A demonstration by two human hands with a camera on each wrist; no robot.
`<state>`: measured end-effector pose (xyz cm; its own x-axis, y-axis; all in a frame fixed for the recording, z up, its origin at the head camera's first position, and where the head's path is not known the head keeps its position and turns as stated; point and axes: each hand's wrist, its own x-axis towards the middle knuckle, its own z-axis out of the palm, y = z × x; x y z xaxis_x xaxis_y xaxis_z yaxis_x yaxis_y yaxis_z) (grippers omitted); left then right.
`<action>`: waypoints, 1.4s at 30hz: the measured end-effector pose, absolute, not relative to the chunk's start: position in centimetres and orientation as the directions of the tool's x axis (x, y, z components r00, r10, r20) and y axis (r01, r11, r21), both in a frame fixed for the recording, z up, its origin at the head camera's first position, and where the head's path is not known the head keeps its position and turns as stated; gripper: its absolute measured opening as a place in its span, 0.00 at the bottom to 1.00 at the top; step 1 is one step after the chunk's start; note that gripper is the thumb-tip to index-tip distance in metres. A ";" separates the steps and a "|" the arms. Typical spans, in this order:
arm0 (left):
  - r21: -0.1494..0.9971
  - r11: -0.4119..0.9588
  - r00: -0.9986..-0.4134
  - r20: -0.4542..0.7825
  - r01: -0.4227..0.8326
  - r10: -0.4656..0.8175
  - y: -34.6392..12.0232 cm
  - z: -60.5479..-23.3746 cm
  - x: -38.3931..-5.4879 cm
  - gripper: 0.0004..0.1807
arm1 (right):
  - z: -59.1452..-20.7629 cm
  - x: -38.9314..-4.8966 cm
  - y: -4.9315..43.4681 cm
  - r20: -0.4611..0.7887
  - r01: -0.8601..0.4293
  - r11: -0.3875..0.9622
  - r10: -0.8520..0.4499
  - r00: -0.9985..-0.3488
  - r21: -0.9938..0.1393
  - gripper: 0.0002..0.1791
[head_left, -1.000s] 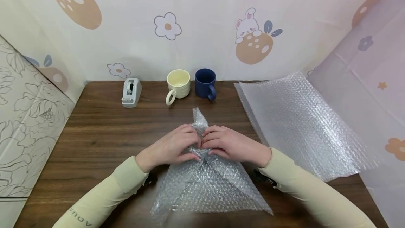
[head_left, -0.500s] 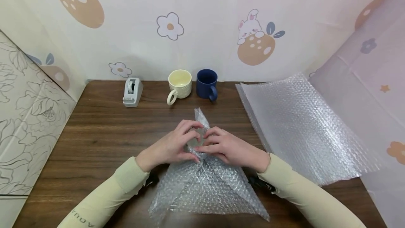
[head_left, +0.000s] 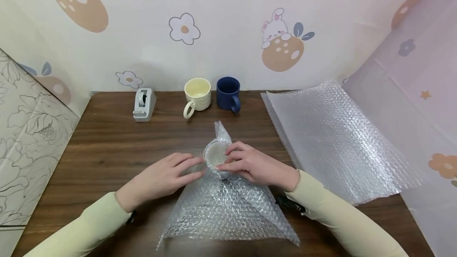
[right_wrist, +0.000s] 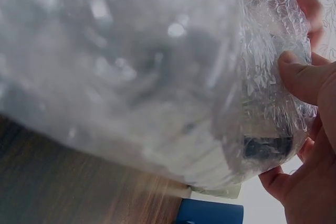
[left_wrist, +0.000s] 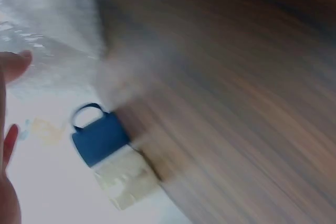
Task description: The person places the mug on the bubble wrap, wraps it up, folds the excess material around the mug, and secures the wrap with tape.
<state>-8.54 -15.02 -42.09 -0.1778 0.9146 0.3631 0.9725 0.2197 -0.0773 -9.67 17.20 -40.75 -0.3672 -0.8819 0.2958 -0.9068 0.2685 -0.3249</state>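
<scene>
A sheet of bubble wrap [head_left: 228, 213] lies on the table in front of me, gathered round an upright, cup-like thing whose pale round top [head_left: 216, 154] shows in the head view. Its sides are hidden under the wrap. My right hand [head_left: 255, 165] bends its fingers over the rim, and in the right wrist view its thumb [right_wrist: 302, 77] presses the crinkled bubble wrap [right_wrist: 262, 72] from outside. A dark band shows through the plastic there. To the left, my left hand [head_left: 160, 177] has its fingers extended near the wrapped side, holding nothing.
At the back stand a cream mug [head_left: 198, 94], a navy mug [head_left: 228, 93] and a white tape dispenser [head_left: 144, 105]. More bubble wrap [head_left: 335, 142] is spread flat along the table's right side. A patterned cloth wall [head_left: 228, 50] rises behind the table.
My left hand has let go of the gathered wrap and moved left and down. The round top is now uncovered. My right hand stays at its right edge.
</scene>
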 end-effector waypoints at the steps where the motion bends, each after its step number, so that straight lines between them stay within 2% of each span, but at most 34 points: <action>1: -0.133 0.197 -0.139 0.353 0.971 0.925 -15.7 -42.3 -8.4 0.19 | -40.8 -9.7 17.2 0.297 -0.906 0.267 -0.881 -0.368 -0.329 0.23; 4: -0.238 0.124 -0.049 0.298 0.963 0.953 -17.7 -42.9 -7.9 0.17 | -40.9 -9.8 17.2 0.306 -0.908 0.261 -0.880 -0.364 -0.329 0.25; 7: -0.258 0.072 0.002 0.276 0.963 0.961 -19.3 -43.4 -7.2 0.18 | -41.0 -9.8 17.2 0.311 -0.905 0.263 -0.876 -0.369 -0.334 0.25; 14: -0.307 -0.033 0.169 0.431 0.951 0.886 -19.2 -44.1 -5.0 0.17 | -40.9 -9.8 17.2 0.307 -0.905 0.267 -0.876 -0.371 -0.331 0.26; 16: -0.326 -0.046 0.198 0.450 0.944 0.871 -18.6 -44.0 -4.6 0.16 | -40.9 -9.8 17.2 0.304 -0.904 0.274 -0.875 -0.376 -0.328 0.26; 19: -0.325 -0.051 0.204 0.457 0.944 0.866 -18.0 -43.7 -4.4 0.16 | -40.8 -9.7 17.1 0.300 -0.902 0.281 -0.874 -0.382 -0.328 0.26; 22: -0.276 -0.031 0.166 0.481 0.961 0.861 -17.7 -43.3 -4.5 0.17 | -40.8 -9.7 17.0 0.300 -0.902 0.281 -0.874 -0.381 -0.328 0.26; 25: -0.175 -0.001 0.100 0.555 0.985 0.826 -17.2 -42.7 -5.0 0.17 | -40.8 -9.6 17.0 0.302 -0.902 0.279 -0.874 -0.381 -0.329 0.26; 30: -0.013 0.023 -0.007 0.703 1.000 0.711 -15.9 -41.5 -6.3 0.15 | -40.8 -9.6 17.0 0.308 -0.904 0.273 -0.874 -0.376 -0.329 0.25; 35: 0.109 0.045 -0.114 0.796 0.993 0.595 -14.2 -40.6 -7.5 0.13 | -40.7 -9.7 16.9 0.310 -0.904 0.267 -0.874 -0.373 -0.334 0.25; 38: 0.209 0.056 -0.205 0.813 0.976 0.546 -12.9 -40.7 -8.2 0.12 | -40.7 -9.7 16.8 0.304 -0.906 0.264 -0.879 -0.367 -0.330 0.25; 42: 0.388 0.086 -0.376 0.778 0.918 0.503 -11.1 -41.4 -9.2 0.10 | -40.4 -9.6 16.7 0.280 -0.901 0.276 -0.884 -0.375 -0.334 0.23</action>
